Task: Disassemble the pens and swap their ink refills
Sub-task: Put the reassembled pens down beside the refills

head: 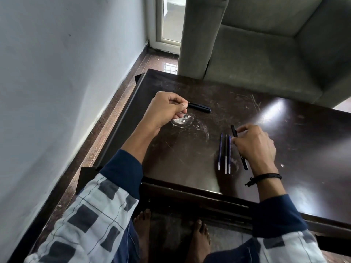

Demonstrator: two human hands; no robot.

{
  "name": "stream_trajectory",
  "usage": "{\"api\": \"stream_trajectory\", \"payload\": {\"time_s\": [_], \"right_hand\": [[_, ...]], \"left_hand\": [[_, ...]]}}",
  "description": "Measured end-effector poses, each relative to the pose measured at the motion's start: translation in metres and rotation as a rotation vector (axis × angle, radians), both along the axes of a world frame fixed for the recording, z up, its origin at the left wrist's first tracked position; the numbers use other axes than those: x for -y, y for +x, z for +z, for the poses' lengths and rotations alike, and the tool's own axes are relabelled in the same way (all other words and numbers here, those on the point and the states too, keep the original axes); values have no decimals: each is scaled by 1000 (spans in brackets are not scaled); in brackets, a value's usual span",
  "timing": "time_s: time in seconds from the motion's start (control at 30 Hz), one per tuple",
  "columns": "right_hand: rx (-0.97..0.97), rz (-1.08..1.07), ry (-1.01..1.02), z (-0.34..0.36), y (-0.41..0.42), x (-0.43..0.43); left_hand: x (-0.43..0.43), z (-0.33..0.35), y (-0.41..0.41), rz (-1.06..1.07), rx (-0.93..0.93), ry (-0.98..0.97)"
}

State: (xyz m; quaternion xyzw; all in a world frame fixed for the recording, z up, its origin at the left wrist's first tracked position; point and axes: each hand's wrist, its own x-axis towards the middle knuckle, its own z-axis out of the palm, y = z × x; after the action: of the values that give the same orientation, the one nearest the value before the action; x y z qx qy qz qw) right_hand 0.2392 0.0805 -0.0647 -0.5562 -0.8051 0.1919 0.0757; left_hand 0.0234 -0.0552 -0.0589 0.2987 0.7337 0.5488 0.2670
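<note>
right pen [245, 164]: middle hidden | left pen [199, 107]: end hidden

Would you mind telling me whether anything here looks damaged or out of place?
Only the table itself: a white ring mark beside the left hand and pale scratches mar its dark top. The three refills lie neatly side by side.

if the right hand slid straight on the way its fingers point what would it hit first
Probably the rightmost refill, lying just left of the black pen body the right hand holds; the pen body would likely touch it before the fingers.
</note>
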Motion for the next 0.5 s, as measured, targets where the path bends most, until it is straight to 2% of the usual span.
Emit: {"api": "stream_trajectory", "payload": {"time_s": [0.33, 0.4, 0.5], "right_hand": [[-139, 54, 48, 5, -14, 16], [-265, 30, 17, 6, -19, 20], [-641, -23, -211, 2, -35, 17]], "left_hand": [[10, 3, -20, 145, 93, 50], [12, 3, -26, 168, 128, 63], [16, 4, -31, 183, 165, 78]]}}
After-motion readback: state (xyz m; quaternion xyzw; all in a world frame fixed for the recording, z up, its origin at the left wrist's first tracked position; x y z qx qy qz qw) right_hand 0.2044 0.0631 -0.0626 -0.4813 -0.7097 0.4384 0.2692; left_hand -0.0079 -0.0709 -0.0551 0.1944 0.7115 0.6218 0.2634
